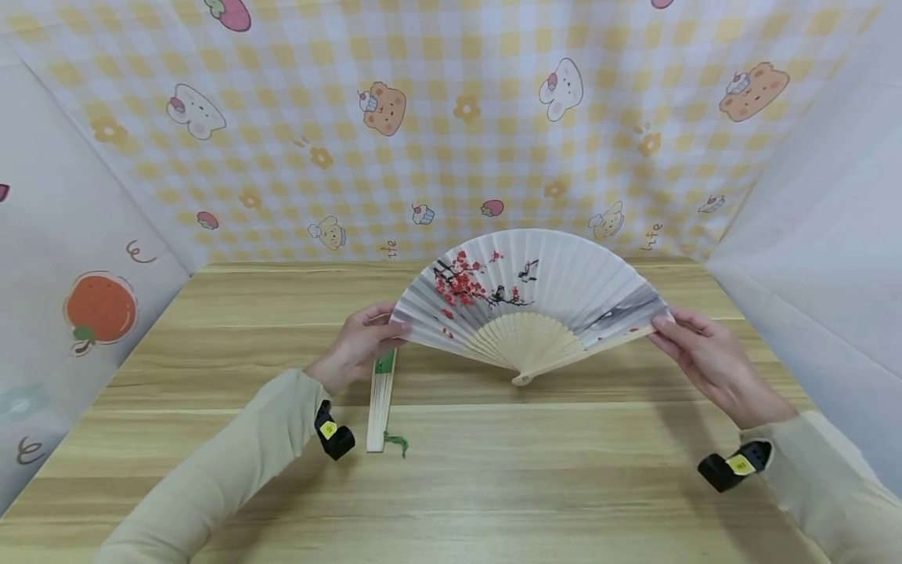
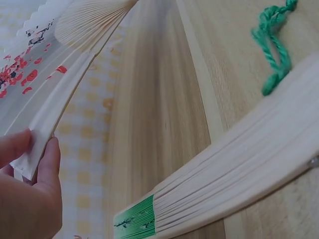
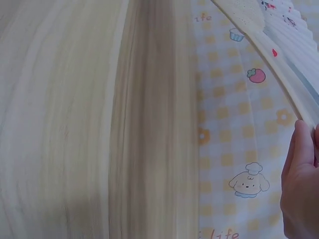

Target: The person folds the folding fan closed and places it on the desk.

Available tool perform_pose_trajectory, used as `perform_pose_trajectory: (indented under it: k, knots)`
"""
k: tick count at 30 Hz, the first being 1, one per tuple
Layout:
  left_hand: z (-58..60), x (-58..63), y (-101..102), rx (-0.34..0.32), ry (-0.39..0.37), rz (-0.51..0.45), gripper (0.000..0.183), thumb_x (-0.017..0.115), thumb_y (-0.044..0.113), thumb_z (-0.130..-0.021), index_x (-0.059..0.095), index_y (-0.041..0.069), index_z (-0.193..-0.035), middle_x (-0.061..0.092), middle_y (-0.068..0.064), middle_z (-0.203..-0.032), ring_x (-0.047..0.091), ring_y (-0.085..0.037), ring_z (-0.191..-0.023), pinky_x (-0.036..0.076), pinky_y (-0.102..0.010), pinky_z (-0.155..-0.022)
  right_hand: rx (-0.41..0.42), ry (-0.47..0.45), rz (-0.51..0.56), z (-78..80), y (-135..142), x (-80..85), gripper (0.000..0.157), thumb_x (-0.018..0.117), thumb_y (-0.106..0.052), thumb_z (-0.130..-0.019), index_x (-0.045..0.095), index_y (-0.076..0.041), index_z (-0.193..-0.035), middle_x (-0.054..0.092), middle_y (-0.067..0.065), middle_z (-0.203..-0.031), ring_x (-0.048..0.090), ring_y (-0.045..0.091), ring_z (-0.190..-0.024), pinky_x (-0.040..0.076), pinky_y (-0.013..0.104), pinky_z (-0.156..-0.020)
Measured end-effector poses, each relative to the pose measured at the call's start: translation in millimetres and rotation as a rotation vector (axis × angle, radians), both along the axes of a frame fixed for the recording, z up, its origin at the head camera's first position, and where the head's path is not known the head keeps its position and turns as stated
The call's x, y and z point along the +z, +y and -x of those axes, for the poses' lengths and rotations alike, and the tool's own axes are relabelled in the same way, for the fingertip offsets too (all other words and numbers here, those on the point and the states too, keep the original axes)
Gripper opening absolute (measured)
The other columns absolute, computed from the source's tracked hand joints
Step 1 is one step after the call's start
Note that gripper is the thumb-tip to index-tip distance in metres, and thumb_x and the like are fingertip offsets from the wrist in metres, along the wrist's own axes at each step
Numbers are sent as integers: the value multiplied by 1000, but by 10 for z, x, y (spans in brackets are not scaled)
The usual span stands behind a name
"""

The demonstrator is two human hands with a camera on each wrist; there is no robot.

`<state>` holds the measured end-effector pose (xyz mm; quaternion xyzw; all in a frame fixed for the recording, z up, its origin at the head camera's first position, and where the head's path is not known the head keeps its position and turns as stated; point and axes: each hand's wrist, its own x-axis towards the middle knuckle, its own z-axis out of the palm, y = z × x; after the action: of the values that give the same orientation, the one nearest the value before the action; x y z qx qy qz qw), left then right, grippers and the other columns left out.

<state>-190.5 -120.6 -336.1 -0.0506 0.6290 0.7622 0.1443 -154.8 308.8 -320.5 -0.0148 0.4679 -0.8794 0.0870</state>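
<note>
A white folding fan [image 1: 557,274], painted with red blossoms, small birds and grey shading, is spread wide above the table. My left hand [image 1: 362,345] pinches its left outer edge between thumb and fingers, as the left wrist view also shows at the fan's end rib [image 2: 75,94]. On the opposite side my right hand [image 1: 712,364] grips the right outer rib near its tip. Below the left hand lies a folded green fan [image 1: 380,399] with pale ribs and a green tassel [image 1: 397,442]; its upper end is partly hidden behind that hand.
The wooden table [image 1: 493,486] runs back to a yellow checked cloth [image 1: 437,172] printed with cartoon animals. Pale walls stand at the left [image 1: 42,235] and right [image 1: 831,235]. Each wrist wears a small black camera.
</note>
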Motion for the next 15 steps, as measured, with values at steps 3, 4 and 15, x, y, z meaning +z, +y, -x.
perform_pose_trajectory:
  k: [3,4,15]
  knots:
    - [4,6,-28,6,-3,19,47,56,-6,-83,41,-1,-127,53,-12,-115,60,-14,-87,47,-31,-87,17,14,27,19,-32,-9,23,49,12,-86,65,1,-97,63,11,-96,62,18,-91,50,26,-80]
    - [8,5,-36,7,1,24,47,56,-6,-83,41,-1,-127,54,-12,-114,60,-14,-86,48,-30,-86,18,16,28,25,-43,-10,23,49,12,-86,65,1,-97,63,11,-96,62,18,-91,50,26,-80]
    - [10,21,-85,33,26,-31,38,55,-10,-81,50,4,-116,62,1,-94,62,-14,-83,50,-28,-81,32,-15,51,71,-108,-43,24,48,11,-87,65,-3,-98,62,9,-99,61,16,-93,48,24,-83]
